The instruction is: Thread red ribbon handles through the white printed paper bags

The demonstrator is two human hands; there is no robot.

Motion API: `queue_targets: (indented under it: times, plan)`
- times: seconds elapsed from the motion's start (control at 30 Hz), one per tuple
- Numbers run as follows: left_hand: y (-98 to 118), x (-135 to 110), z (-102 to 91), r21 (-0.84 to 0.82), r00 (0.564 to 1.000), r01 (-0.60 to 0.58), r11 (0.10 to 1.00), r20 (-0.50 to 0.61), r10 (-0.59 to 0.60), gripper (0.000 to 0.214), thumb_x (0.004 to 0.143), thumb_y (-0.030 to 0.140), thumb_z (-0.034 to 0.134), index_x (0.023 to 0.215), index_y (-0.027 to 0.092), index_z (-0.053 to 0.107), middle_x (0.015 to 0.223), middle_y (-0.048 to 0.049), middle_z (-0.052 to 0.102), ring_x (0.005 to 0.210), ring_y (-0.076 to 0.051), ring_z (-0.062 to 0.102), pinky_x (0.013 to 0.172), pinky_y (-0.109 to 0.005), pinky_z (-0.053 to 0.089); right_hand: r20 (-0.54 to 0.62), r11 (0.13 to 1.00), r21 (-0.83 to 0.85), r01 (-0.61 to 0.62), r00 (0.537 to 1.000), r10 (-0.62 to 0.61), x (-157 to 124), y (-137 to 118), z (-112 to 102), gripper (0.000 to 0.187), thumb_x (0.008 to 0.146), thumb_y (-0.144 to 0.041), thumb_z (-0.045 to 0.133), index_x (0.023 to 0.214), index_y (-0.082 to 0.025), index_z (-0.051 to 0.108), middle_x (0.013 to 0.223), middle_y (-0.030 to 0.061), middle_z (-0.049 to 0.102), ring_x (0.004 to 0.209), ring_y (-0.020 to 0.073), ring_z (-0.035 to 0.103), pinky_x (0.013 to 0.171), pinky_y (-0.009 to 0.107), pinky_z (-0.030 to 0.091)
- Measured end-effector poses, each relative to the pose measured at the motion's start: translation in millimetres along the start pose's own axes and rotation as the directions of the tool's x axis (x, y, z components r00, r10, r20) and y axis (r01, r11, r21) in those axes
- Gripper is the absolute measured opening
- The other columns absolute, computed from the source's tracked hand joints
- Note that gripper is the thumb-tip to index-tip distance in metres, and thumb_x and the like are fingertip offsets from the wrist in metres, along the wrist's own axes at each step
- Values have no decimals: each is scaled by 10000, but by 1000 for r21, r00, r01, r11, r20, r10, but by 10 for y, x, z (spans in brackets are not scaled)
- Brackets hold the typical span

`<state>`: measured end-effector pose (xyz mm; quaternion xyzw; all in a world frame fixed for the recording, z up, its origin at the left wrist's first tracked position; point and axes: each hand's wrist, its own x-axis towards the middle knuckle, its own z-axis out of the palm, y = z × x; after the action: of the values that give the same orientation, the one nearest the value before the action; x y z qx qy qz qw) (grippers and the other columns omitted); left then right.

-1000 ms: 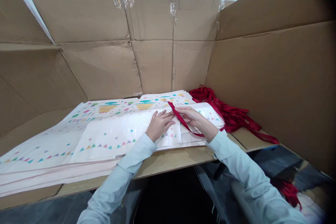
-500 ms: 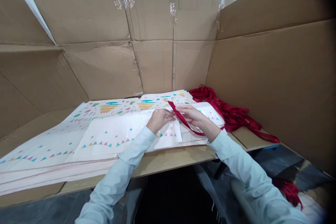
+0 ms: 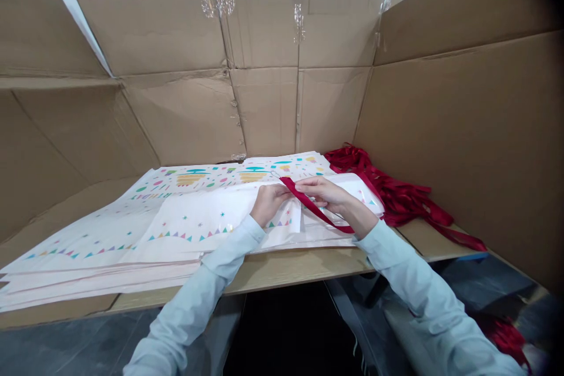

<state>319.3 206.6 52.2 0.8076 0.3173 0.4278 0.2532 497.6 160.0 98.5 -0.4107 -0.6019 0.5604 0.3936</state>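
Note:
My left hand [image 3: 269, 202] is curled on the upper edge of a flat white paper bag [image 3: 211, 223] printed with small coloured triangles, pinching it beside the end of a red ribbon [image 3: 315, 207]. My right hand [image 3: 328, 194] grips that same ribbon a little further right, fingers closed around it. The ribbon runs down over my right wrist toward the table edge. The bag lies on top of a stack of like printed bags [image 3: 88, 258].
A heap of loose red ribbons [image 3: 396, 194] lies at the right by the cardboard wall [image 3: 462, 129]. Cardboard panels [image 3: 185, 106] enclose the back and left. The wooden table edge [image 3: 286, 267] runs in front. More red ribbons [image 3: 506, 338] sit below right.
My left hand went from lying flat on the bag to curling at its top edge by the ribbon end. The view has shifted slightly right.

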Motion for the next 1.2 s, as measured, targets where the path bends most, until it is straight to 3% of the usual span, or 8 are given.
queue_targets:
  times: [0.17,0.33,0.47,0.6,0.83,1.0,1.1,1.2]
  plan:
    - [1,-56,19,24,999,-25,999,-34,26,195,862,264,570,901,227,757,972,-30,732,918,-214,678,925,-357,469,-24,998,54,9,1000,-8,17,21,-19,285,636,-398,767,713,-149,653,663,-7,520,488,36,336,386,190,109]
    - [26,-74,9,40,999,30,999,-44,-28,191,858,336,587,882,250,757,1025,-40,720,1006,-235,655,997,-441,422,-99,984,174,46,995,-29,48,112,-34,289,615,-366,789,720,-139,644,630,-6,511,480,36,333,381,190,101]
    - [35,-70,-11,15,999,23,1000,-23,-23,178,836,344,615,859,247,762,1013,-41,723,1004,-233,656,994,-418,429,-54,983,172,60,997,-51,37,142,-56,310,622,-372,785,758,-132,645,660,-9,516,478,28,320,388,196,79]
    - [4,-69,-19,-33,999,-22,999,-41,20,196,837,334,610,858,210,761,965,-53,732,908,-219,679,914,-357,483,-21,997,73,12,1000,-10,16,89,-64,313,627,-399,773,720,-139,626,660,-17,489,497,38,327,408,203,97]
    - [16,-99,-3,85,996,22,996,-84,-15,169,848,226,575,893,207,736,979,-42,729,936,-225,663,945,-414,450,-18,988,-152,-12,1000,10,-31,-40,-5,367,632,-493,719,682,-145,612,682,1,513,545,66,344,444,216,168]
    - [2,-119,-47,36,994,-13,999,-107,16,170,844,287,590,844,215,743,934,-36,735,919,-220,665,969,-426,434,-123,882,-469,41,986,-111,-131,-95,-112,401,699,-534,628,625,-143,590,570,-14,414,526,73,263,487,235,187]
    - [-39,-123,-95,-37,990,-35,999,-138,30,192,822,346,621,837,202,747,915,-50,736,907,-219,673,933,-391,468,-109,806,-590,39,986,-128,-161,-92,-267,434,696,-528,611,514,-150,502,517,-21,342,521,77,252,510,256,198]
    - [-71,-117,-129,-76,990,-46,996,-134,36,203,803,365,644,836,197,752,909,-52,737,901,-219,677,900,-372,496,-75,776,-630,38,991,-110,-169,-69,-373,421,696,-525,599,522,-152,511,523,-20,338,541,89,276,533,266,218]
